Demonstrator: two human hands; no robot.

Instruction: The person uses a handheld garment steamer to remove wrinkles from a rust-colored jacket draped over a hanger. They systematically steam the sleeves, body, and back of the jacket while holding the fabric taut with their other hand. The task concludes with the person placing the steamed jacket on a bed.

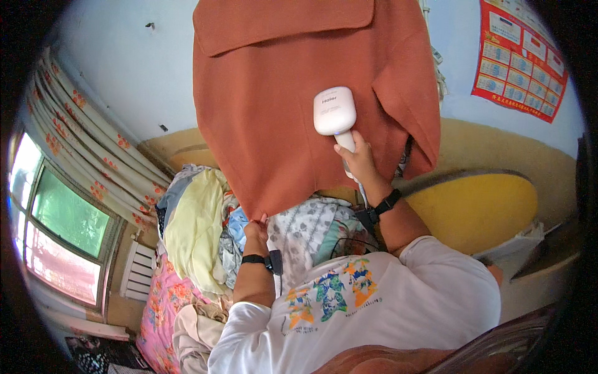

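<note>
Left hand [256, 231] pinches rust coat [268, 112], right hand [359, 157] holds steamer [335, 112]

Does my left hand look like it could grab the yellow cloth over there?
Probably yes, once freed: the left hand pinches the orange-brown coat by its lower edge, but the yellow cloth lies to that hand's left, seemingly uncovered.

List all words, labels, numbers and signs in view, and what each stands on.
White handheld device in the right hand: a larger dark line, wording not copied here; smaller lines below, too small to read.
Red wall sheet with a grid: a line along its bottom edge, not copied; the grid's print is too small to read.
White T-shirt: lettering near coloured figures, too small to read.
</note>
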